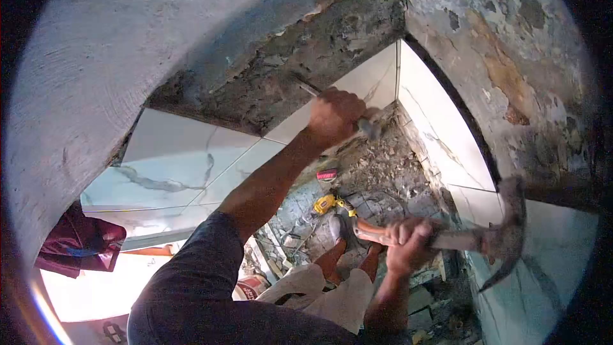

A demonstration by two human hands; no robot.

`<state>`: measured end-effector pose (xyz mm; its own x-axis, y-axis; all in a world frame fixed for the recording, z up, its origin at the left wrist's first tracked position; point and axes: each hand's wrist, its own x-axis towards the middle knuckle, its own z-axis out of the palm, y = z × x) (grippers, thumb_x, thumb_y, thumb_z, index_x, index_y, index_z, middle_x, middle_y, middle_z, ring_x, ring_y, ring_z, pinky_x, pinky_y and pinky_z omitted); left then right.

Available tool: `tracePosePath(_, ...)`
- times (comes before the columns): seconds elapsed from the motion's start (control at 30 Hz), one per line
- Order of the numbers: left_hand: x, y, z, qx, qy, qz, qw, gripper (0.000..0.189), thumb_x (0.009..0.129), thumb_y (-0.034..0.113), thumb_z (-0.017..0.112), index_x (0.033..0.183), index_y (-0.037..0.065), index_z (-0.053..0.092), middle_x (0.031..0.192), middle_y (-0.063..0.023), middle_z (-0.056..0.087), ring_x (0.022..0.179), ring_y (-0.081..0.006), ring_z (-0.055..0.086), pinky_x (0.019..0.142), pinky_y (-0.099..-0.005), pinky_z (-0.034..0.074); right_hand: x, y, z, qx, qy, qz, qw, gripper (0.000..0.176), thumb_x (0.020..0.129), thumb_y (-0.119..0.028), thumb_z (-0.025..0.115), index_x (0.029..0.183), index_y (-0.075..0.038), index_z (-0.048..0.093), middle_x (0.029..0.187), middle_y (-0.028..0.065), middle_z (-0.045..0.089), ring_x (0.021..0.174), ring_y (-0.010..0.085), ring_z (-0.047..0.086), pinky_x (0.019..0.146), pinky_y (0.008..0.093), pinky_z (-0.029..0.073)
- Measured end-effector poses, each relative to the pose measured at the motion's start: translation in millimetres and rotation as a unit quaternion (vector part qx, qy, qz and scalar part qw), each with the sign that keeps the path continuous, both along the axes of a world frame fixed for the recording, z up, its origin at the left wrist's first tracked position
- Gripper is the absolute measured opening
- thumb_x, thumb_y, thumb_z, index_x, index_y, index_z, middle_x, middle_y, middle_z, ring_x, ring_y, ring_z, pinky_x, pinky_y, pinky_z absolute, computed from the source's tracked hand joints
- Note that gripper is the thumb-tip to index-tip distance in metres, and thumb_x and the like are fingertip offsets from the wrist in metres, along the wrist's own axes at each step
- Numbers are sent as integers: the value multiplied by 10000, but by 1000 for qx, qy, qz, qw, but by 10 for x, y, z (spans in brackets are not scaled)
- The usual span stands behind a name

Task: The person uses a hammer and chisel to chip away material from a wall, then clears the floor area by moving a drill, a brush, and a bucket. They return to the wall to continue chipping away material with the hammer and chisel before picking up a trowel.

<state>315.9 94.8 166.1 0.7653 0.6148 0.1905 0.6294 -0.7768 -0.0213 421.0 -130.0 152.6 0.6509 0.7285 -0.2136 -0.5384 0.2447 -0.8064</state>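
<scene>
Chiselling seems the step: left hand (335, 115) grips a chisel (311, 89) pointed above a white tile (371, 78), right hand (412, 243) grips a hammer (463, 241) lower right of it; striking next needs careful aim.

The claw hammer (463, 240) is coloured orange and grey on its handle (370, 231), dark grey on its head (513, 217). The white wall tiles (440, 124) are veined in grey like marble; the plaster (555, 64) is mottled blue-grey and brown. Yellow is seen on the power tool (324, 204), maroon on the cloth (80, 243).
</scene>
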Motion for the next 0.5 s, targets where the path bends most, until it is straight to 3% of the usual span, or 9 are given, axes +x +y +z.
tracePosePath(0.03,34,-48,64,-33,69,21,997,175,682,253,665,655,105,575,660,-50,581,656,-218,592,641,-368,453,45,-23,77,-7,10,10,1000,302,867,-315,544,723,-133,351,485,-22,329,374,99,324,371,269,331)
tracePosePath(0.07,-12,-55,-79,6,-60,-64,996,188,587,225,681,684,114,564,670,-51,568,695,-223,584,663,-372,439,69,4,133,10,-26,0,1000,317,859,-336,556,727,-135,350,476,-22,317,373,101,327,368,270,331)
tracePosePath(0.17,45,-24,-146,-13,-74,-99,992,215,600,265,666,676,87,573,659,-84,536,663,-267,550,642,-379,446,119,-32,195,34,-65,13,997,336,846,-365,572,740,-138,349,468,-20,307,369,104,332,361,272,332)
tracePosePath(0.2,34,15,-96,-28,-56,-94,994,300,485,242,692,710,89,565,696,-86,540,692,-274,546,651,-378,440,134,-59,209,42,-69,32,996,339,842,-372,577,749,-139,350,468,-17,310,365,106,333,357,273,334)
tracePosePath(0.3,51,39,-132,-7,-145,-98,985,379,407,222,693,733,89,555,723,-86,539,716,-274,543,642,-386,436,124,-76,289,82,-67,14,994,348,839,-379,581,751,-138,345,472,-11,317,356,108,337,349,274,336)
tracePosePath(0.5,33,60,-108,-5,-144,-90,985,332,436,203,681,707,75,540,697,-86,529,682,-279,539,634,-388,434,57,-51,279,112,-31,26,993,347,820,-365,602,685,-127,388,451,2,346,335,112,343,335,275,340)
